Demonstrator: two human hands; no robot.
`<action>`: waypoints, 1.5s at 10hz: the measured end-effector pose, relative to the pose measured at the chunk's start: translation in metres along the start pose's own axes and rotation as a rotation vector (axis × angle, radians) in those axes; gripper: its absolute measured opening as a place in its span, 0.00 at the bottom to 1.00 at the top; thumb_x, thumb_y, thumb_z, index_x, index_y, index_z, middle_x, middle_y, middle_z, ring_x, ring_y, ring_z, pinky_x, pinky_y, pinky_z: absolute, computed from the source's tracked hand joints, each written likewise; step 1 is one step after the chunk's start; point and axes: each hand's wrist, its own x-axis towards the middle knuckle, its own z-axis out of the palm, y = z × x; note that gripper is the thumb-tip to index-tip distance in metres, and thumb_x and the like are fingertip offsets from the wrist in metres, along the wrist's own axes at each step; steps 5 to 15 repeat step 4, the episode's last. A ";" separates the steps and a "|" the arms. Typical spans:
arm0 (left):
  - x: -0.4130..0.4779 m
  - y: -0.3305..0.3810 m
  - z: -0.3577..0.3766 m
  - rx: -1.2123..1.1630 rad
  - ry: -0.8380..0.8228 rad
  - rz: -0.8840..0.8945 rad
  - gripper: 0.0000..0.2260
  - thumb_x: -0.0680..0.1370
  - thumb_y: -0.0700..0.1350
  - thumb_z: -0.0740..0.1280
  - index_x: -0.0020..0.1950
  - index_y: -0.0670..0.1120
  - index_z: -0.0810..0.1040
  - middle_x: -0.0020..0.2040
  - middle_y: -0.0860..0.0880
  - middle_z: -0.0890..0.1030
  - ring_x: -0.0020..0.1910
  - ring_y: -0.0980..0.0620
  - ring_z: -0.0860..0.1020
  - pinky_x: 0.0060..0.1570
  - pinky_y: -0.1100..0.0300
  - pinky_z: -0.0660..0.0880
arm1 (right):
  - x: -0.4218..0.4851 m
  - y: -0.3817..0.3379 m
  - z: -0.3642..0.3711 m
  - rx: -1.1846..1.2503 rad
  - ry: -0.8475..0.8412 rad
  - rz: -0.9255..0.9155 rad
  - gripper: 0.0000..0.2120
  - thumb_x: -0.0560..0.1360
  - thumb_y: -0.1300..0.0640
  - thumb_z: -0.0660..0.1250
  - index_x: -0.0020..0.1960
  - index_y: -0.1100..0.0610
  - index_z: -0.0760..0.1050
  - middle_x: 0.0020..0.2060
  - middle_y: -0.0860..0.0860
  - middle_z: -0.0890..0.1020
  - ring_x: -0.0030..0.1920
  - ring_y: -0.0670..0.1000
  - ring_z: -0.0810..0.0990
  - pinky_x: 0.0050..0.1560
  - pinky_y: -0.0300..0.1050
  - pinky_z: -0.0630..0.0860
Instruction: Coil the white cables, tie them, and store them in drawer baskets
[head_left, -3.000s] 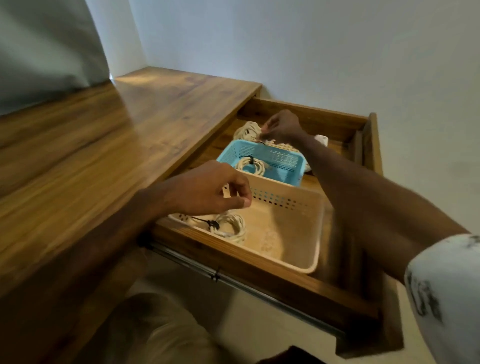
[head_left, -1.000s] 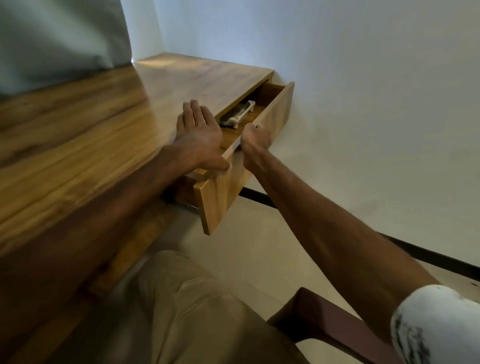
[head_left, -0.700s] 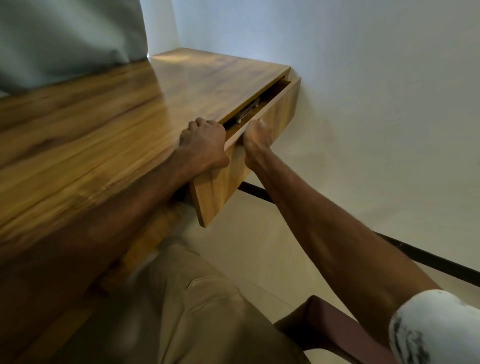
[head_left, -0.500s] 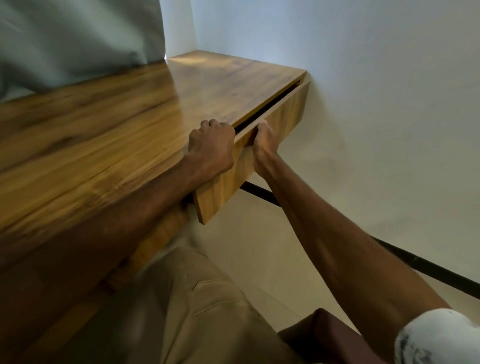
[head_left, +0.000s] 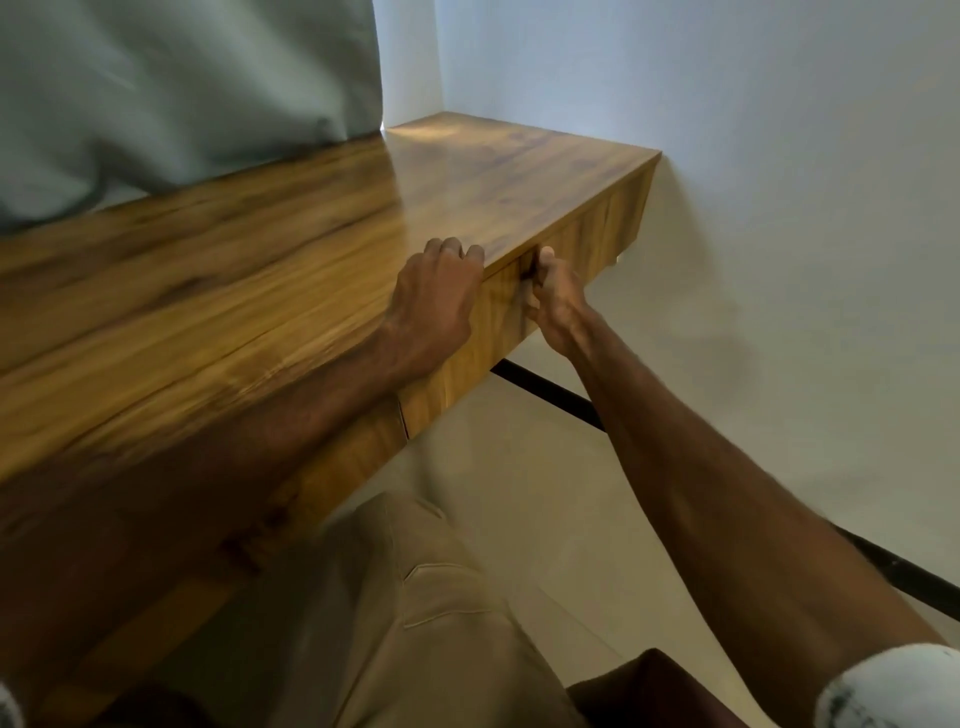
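The drawer front (head_left: 597, 228) now sits flush under the edge of the tabletop (head_left: 311, 260). A second ago a dark gap still showed above it, and three seconds ago the drawer stood wide open with the baskets and the tied white cables in plain sight. Those cables and baskets are now out of sight, and by my judgement they are shut away behind the drawer front. The left grip (head_left: 439, 296) lies just above the drawer front on the tabletop edge, its fingers curled into a loose fist that holds nothing. The right grip (head_left: 553, 304) presses against the drawer front from outside, thumb up. Its fingers are tucked on the side facing the wood, so I cannot tell whether they are curled or flat. With the drawer home, the storing step looks finished, and likely the task as a whole. What remains is probably only to take both grips off the drawer front
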 end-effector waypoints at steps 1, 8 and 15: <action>-0.007 -0.014 -0.004 -0.120 -0.009 0.024 0.19 0.75 0.37 0.72 0.66 0.45 0.77 0.58 0.44 0.80 0.57 0.44 0.77 0.49 0.48 0.80 | -0.008 -0.006 0.010 -0.192 -0.023 -0.086 0.14 0.85 0.57 0.53 0.61 0.60 0.75 0.52 0.54 0.81 0.50 0.50 0.78 0.53 0.51 0.76; -0.031 -0.067 -0.037 -0.323 -0.201 -0.067 0.20 0.72 0.46 0.76 0.63 0.46 0.80 0.60 0.46 0.81 0.56 0.44 0.81 0.48 0.51 0.79 | -0.051 -0.013 0.128 -0.557 0.081 -0.511 0.26 0.77 0.58 0.65 0.73 0.65 0.66 0.73 0.63 0.67 0.71 0.61 0.71 0.70 0.53 0.72; -0.031 -0.067 -0.037 -0.323 -0.201 -0.067 0.20 0.72 0.46 0.76 0.63 0.46 0.80 0.60 0.46 0.81 0.56 0.44 0.81 0.48 0.51 0.79 | -0.051 -0.013 0.128 -0.557 0.081 -0.511 0.26 0.77 0.58 0.65 0.73 0.65 0.66 0.73 0.63 0.67 0.71 0.61 0.71 0.70 0.53 0.72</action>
